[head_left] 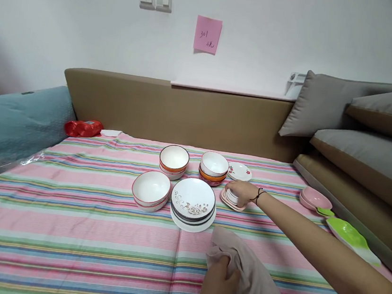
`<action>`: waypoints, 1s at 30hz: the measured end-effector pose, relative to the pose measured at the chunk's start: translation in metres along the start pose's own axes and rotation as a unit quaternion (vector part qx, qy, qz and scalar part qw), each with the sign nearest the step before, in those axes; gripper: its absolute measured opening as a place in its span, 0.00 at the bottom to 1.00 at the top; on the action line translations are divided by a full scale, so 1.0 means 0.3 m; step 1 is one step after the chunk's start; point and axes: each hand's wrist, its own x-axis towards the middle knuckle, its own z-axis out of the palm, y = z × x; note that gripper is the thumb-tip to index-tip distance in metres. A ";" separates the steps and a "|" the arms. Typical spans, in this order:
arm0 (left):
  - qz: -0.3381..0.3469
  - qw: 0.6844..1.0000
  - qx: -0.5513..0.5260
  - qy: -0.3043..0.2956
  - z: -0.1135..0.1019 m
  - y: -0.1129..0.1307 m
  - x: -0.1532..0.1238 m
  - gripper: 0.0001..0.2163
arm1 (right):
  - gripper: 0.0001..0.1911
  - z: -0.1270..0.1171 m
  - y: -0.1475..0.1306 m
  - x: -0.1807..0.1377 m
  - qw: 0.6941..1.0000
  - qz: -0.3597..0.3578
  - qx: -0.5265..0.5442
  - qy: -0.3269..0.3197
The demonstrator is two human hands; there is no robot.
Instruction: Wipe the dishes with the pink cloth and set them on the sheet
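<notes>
Right hand (241, 192) laid over small stack of saucers (231, 198) on striped bedspread (65, 226), fingers curled around stack edge; grip probably being set for lift. Left hand (217, 283) closed on soft beige cloth (253, 287). Next move judged to need firm, level hold: glazed ceramic, slippery. Round flowered plates (193, 204) stacked just beside.

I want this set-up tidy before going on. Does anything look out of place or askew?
Mostly tidy: the bowls and plates sit in neat stacks. Two oddities: a green leaf dish and pink dishes lie apart at the bed's right edge, and a red bag lies by the headboard.
</notes>
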 end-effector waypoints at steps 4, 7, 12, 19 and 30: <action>0.005 1.000 -0.005 0.007 0.002 -0.003 0.004 0.10 | 0.36 -0.004 0.000 -0.004 1.000 0.008 -0.002 0.004; 0.005 1.000 -0.001 0.005 0.001 -0.002 0.001 0.08 | 0.35 -0.007 -0.002 -0.012 1.000 0.007 0.004 0.011; 0.002 1.000 0.001 0.000 -0.006 0.005 -0.006 0.06 | 0.36 -0.032 0.031 -0.035 0.999 0.027 0.035 0.032; 0.000 1.000 -0.006 0.000 -0.002 -0.005 0.004 0.08 | 0.37 -0.119 0.200 -0.060 0.993 0.074 0.056 0.067; -0.045 0.998 0.022 -0.035 -0.014 0.005 0.020 0.16 | 0.34 0.126 0.290 -0.083 0.988 0.139 0.052 0.044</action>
